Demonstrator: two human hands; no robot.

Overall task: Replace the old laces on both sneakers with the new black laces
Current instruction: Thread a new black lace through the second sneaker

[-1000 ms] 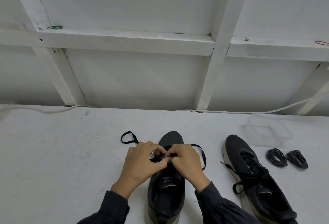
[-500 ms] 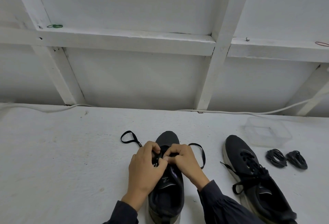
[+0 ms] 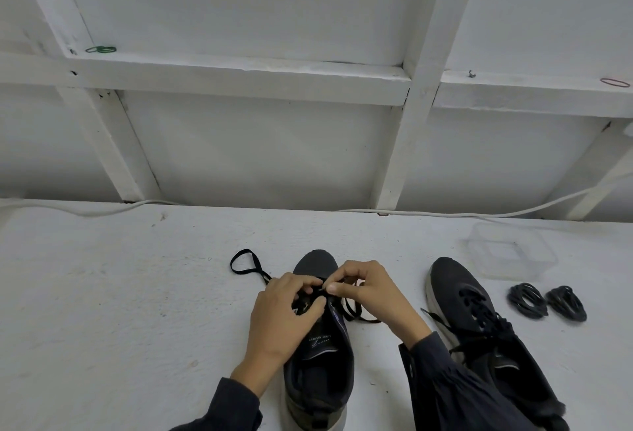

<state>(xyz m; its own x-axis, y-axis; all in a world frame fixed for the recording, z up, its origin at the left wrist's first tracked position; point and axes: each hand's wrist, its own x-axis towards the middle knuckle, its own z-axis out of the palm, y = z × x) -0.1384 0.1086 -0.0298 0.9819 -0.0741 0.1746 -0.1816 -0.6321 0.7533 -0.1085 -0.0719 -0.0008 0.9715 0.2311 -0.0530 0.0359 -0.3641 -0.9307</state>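
Two hands meet over one place: the front eyelets of the middle sneaker (image 3: pixel 318 362). The right hand (image 3: pixel 371 293) pinches the black lace (image 3: pixel 352 310) between thumb and forefinger. The left hand (image 3: pixel 286 317) has its fingers curled on the same lace just beside it, so the fingertips of both nearly touch. What exactly lies under the left fingers is partly hidden.

From this grip the lace leaves in two directions. One part goes to the left and away from the person and ends in a flat loop on the table (image 3: pixel 120 293). The other part falls to the right of the grip, beside the shoe. It is a flat woven band, thin and limp.

The long axis of the sneaker runs straight away from the person, with the toe just beyond the grip and the open heel toward the body. I judge therefore that the lace must be drawn across this axis, sideways through the eyelets, each hand working on its own side. The upper looks like dark soft textile, the sole is pale, and the tongue carries a small printed label.

Further to the right stands the second sneaker (image 3: pixel 479 328), laces threaded but loose, its toe also pointing away. Beyond it, well apart from the grip, lie two coiled bundles (image 3: pixel 525 300) of black lace and a clear plastic box (image 3: pixel 510 252). These coils are probably the new laces, so the pinched one is likely old; I cannot be sure.
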